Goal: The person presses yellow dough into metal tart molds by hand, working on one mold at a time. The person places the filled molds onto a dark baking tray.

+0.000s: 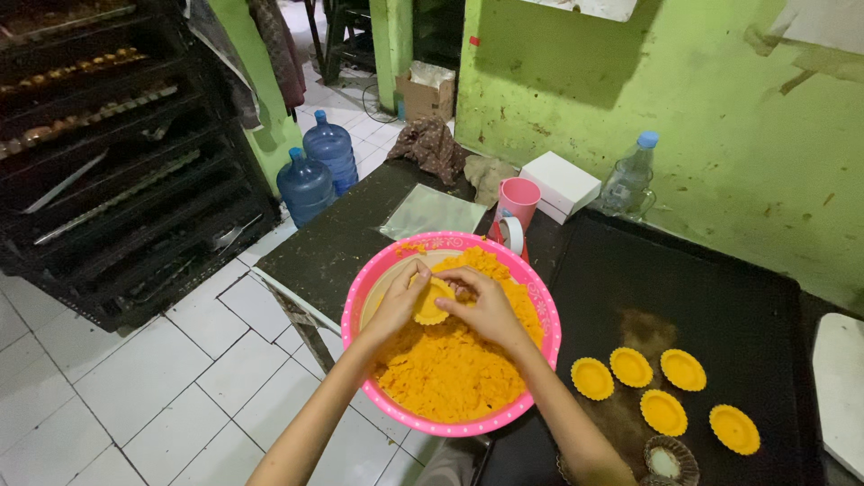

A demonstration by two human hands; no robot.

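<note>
Now | both hands: left hand (400, 301), right hand (486, 310) pinching small fluted tart shell (430, 304) | yellow-orange, dough-lined | over pink bowl (360, 306)

Two blue water jugs (319, 166) are seen standing on the white tiled floor beside a dark rack of baking trays (117, 153). A pink cup (518, 200), a white box (561, 184) and a clear plastic bottle (630, 180) are set near the green wall (720, 108).

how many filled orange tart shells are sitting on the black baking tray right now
5: three in a row, two nearer the front. Others may be hidden beyond the frame's bottom edge.
</note>
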